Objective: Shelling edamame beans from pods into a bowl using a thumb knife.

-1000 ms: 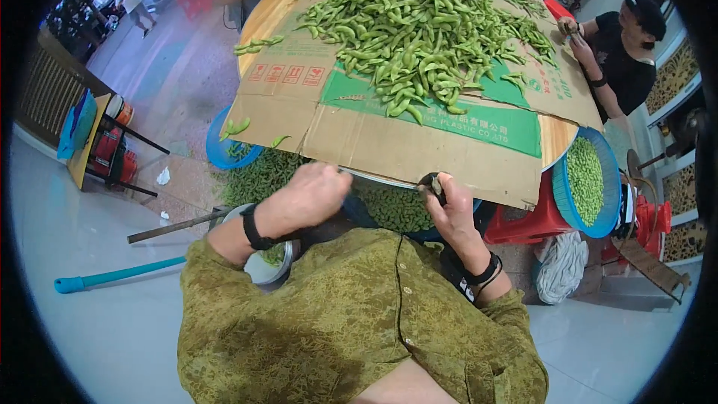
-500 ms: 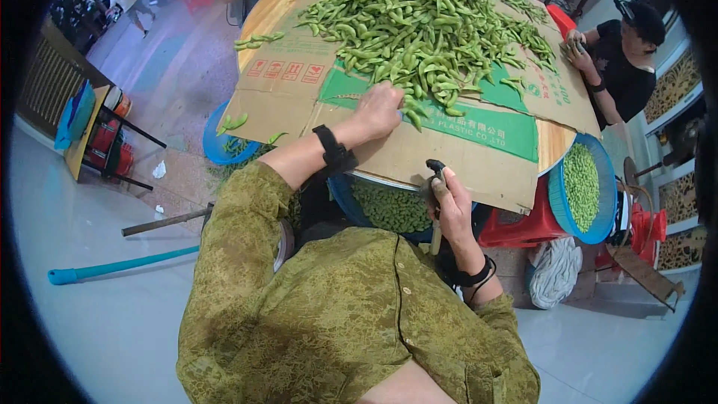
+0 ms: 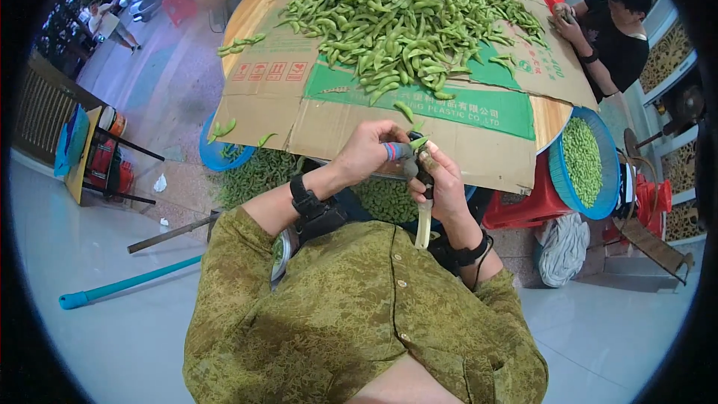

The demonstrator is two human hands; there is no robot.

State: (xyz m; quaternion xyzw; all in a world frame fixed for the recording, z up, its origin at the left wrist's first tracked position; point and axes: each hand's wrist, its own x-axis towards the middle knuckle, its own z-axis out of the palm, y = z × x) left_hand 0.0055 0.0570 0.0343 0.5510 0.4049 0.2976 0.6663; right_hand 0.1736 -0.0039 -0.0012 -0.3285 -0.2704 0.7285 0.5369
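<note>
While a blue basket (image 3: 210, 155) sits at nine o'clock, our left hand (image 3: 365, 152), nearer us than the pod heap (image 3: 404, 34) at twelve o'clock on the tabletop (image 3: 551, 114), pinches a green pod (image 3: 420, 142); just beside it, our right hand (image 3: 449, 188) clasps a dark, pale-handled tool (image 3: 424, 223); at three o'clock, a blue basin (image 3: 611, 161) holds beans (image 3: 582, 161).

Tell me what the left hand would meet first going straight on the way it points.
The left hand would likely meet the pod first, with the right hand, gripping a tool, close beyond. Depth is unclear; it may already touch the pod.
</note>
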